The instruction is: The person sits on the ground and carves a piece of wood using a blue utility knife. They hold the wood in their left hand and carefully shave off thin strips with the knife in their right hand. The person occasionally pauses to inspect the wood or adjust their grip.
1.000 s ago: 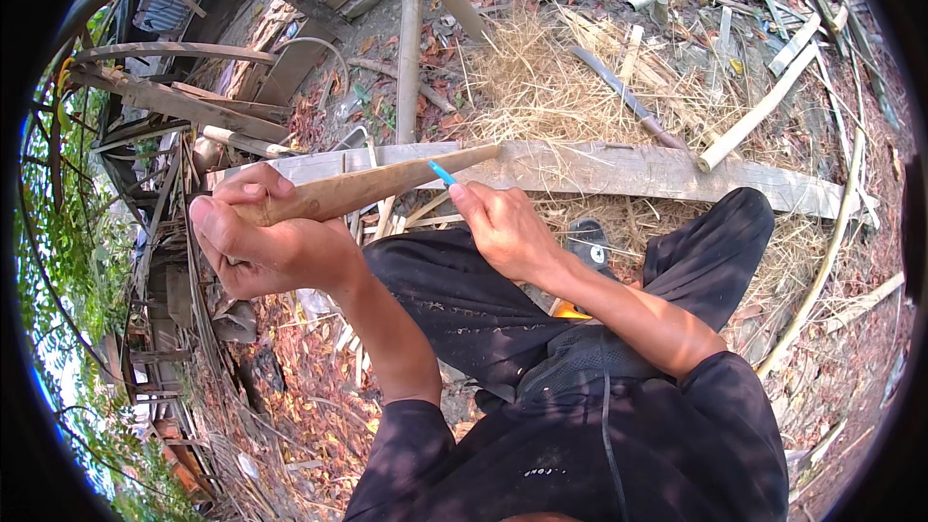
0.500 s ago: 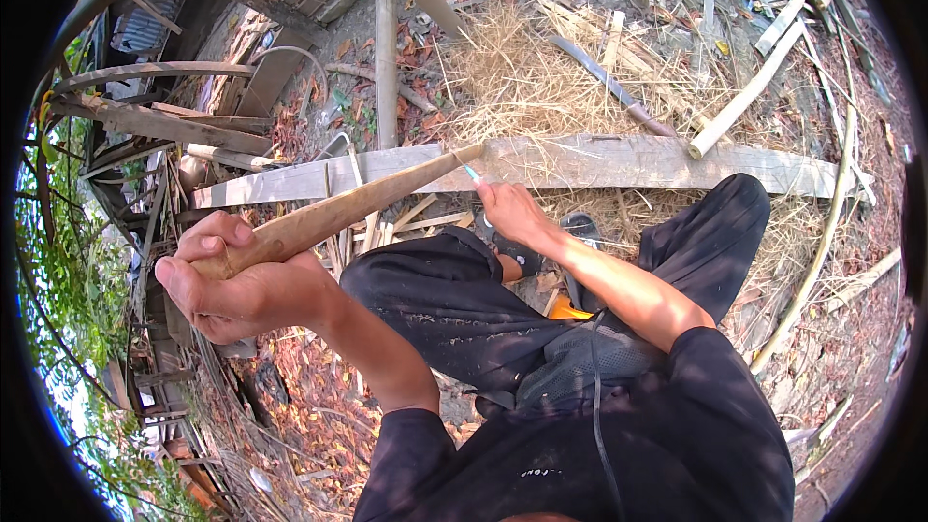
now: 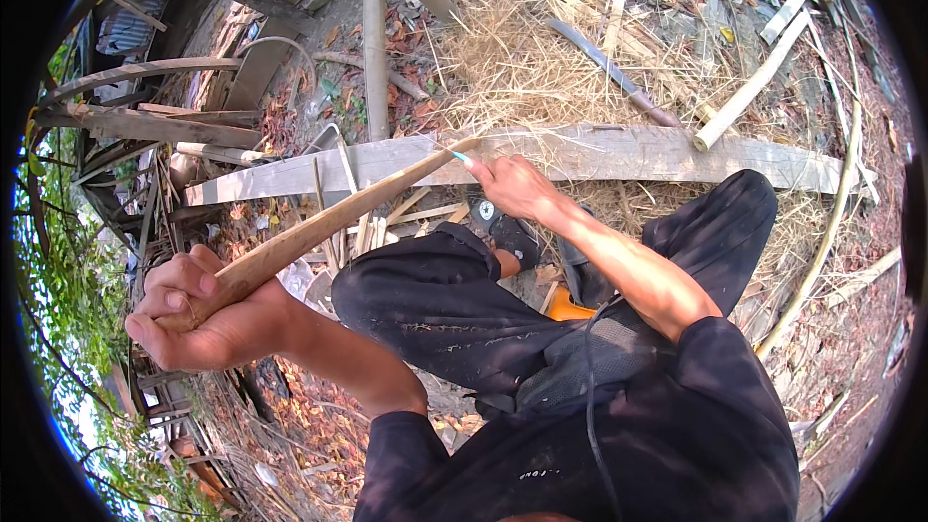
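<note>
Tapered wooden stick, slanting up from lower left to centre, in front of the body, thick end inside the clenched fingers of the left hand. Right hand near the narrow end, fingertips pinching a thin light-blue tool. Outdoors, on earthy ground littered with dry leaves. Beyond the knees, a long grey plank lying crosswise; past it, loose straw, a long-bladed knife and a pale pole. At left, jumbled weathered timber and green foliage. Hidden in the left palm: the stick's thick end. Mostly covered by the right fingers: the tool, exact kind unclear. Cannot tell about contact between stick and plank. Partly blocked by black trousers: an orange object. Outer surroundings cut off by the dark round rim.
</note>
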`<state>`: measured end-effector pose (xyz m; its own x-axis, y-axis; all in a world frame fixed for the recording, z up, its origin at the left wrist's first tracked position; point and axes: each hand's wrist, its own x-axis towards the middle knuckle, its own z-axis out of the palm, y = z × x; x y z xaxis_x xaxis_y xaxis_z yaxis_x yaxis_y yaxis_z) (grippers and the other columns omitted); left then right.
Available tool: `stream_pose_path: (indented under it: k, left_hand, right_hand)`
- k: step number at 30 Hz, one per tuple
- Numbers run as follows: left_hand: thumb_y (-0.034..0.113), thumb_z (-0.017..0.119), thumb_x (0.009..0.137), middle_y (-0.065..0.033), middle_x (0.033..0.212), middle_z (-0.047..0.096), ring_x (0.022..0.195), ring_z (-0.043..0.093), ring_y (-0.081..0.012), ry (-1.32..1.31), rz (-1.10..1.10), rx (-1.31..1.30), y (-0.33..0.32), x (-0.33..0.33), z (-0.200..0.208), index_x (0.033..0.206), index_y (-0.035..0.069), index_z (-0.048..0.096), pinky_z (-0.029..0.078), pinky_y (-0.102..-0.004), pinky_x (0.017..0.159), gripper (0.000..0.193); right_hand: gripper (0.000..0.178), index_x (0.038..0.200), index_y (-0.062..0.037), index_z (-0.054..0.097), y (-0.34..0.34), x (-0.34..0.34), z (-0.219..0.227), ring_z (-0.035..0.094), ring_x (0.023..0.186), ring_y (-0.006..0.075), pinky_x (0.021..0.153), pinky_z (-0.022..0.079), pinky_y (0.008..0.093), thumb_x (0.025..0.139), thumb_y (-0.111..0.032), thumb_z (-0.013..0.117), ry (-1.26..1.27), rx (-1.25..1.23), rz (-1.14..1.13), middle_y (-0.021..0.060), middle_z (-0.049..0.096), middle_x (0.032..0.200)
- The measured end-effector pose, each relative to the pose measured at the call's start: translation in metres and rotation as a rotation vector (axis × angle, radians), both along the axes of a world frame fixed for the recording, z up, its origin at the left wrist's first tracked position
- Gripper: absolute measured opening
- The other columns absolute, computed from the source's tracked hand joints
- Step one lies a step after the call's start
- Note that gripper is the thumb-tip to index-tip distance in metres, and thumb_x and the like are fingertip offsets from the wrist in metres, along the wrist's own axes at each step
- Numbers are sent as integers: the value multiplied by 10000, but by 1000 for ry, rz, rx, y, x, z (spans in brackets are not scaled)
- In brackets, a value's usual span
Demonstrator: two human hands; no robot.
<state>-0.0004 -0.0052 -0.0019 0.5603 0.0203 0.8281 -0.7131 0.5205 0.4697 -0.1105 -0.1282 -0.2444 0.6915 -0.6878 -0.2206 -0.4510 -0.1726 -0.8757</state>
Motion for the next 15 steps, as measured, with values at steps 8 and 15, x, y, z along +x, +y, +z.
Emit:
stream_pose_path:
  k: [8,15]
  left_hand:
    - [375,432,920,-19,536,395,463,356,-79,3,3,-8,-1,6,0,655,133,365,301,-218,439,366]
    - [312,439,888,-50,514,393,465,378,-129,9,-107,46,6,6,3,649,101,360,337,-253,464,329]
  right_hand:
    - [600,770,43,636,20,13,-4,580,724,474,713,465,511,965,-453,361,-87,-226,-39,300,582,688]
    - [646,836,76,639,8,-17,-78,602,893,452,813,478,496,964,-478,331,136,-202,-126,339,607,873]
